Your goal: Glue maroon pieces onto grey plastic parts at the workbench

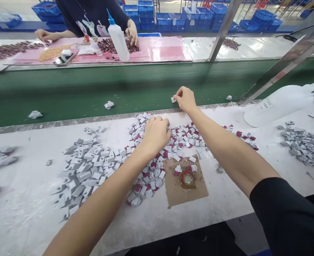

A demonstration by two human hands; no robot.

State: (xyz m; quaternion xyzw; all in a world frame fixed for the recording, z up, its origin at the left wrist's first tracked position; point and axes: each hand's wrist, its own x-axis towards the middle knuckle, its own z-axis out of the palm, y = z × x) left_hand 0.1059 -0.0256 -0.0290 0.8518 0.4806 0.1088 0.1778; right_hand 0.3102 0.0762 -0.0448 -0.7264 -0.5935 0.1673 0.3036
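My right hand (185, 100) reaches over the near edge of the green conveyor belt (77, 96). Between its thumb and fingertips is pinched a small light-grey block (173, 100). My left hand (157, 134) rests palm down on a pile of small grey and maroon blocks (153, 174), fingers curled into it. Its fingertips are hidden, so whatever they may grip does not show. Below my hands lies a square of brown cardboard (173, 192) with a wet patch, a round red-rimmed cap (187, 179) and a few blocks on it.
Plain grey blocks (85, 170) spread at left, and another heap (304, 145) at far right. A white squeeze bottle (279, 105) lies tilted near a metal post (285, 57). Small clusters (109, 105) sit on the belt. Across it, a co-worker's hands handle brown pieces.
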